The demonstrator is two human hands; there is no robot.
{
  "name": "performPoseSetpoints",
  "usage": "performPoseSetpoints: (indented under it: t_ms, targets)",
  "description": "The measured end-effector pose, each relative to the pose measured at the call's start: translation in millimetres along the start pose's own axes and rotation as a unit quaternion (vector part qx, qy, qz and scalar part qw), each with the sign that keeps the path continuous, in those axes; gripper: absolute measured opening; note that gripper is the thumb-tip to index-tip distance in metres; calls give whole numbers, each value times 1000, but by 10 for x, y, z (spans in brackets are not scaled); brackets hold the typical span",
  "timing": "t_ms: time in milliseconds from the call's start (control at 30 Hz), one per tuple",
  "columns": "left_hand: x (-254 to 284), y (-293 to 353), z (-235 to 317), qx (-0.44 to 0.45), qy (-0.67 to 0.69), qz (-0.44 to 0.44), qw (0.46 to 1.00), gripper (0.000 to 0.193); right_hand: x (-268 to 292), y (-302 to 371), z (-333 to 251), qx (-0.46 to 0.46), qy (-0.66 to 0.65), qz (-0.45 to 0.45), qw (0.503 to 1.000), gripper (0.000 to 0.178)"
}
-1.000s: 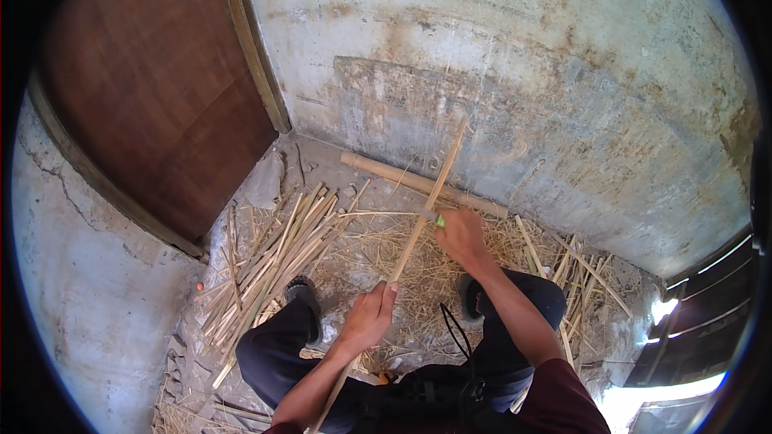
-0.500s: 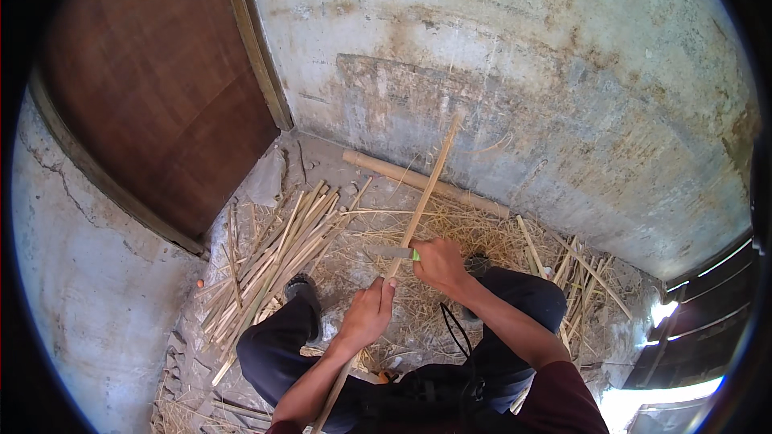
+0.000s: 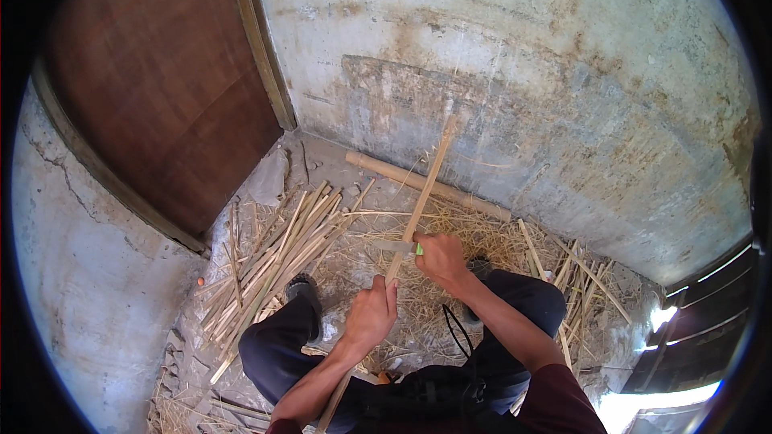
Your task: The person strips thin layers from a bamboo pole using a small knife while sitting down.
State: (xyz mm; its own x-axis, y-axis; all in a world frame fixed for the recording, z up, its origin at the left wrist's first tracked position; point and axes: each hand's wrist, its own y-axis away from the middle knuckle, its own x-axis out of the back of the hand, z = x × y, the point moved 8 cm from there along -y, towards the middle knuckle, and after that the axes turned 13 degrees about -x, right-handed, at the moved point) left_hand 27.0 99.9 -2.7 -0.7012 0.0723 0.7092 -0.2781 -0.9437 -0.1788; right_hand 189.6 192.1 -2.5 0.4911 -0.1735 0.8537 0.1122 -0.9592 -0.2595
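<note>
So the setup: a person is sitting low on a concrete floor (image 3: 338,169) in a corner, facing a stained grey wall (image 3: 523,72) with a brown wooden door (image 3: 161,88) off to the far left. Split bamboo strips (image 3: 273,257) are lying in a loose heap on the left, more slats (image 3: 571,273) are scattered on the right, a thick pole (image 3: 426,186) is resting along the foot of the wall, and dry shavings (image 3: 474,233) are covering the floor in between. The piece being worked is a long bamboo strip (image 3: 425,185), running from down between the knees up and away toward the wall, tilted slightly right. The left hand (image 3: 368,315) is gripping it near the body, fingers wrapped shut around it. The right hand (image 3: 438,255) is sitting just farther along, fingers closed on a green-handled knife (image 3: 402,247) whose blade is lying across the strip, pointing left. My take on doing this bit well: I'd be keeping the left grip well behind the blade, bracing the strip's far tip against the floor so it isn't wobbling, and pushing the edge away from the body in shallow passes. Going too steep probably risks digging in or splitting it off-line.
</note>
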Motion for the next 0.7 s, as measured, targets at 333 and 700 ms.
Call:
performPoseSetpoints:
  t_ms: [333,700]
  targets:
    - [53,6,4,1,-10,10,1000,35,33,-173,145,-25,6,42,999,18]
    - [-130,279,215,-19,-18,-59,998,38,444,-850,1456,-216,58,163,961,23]
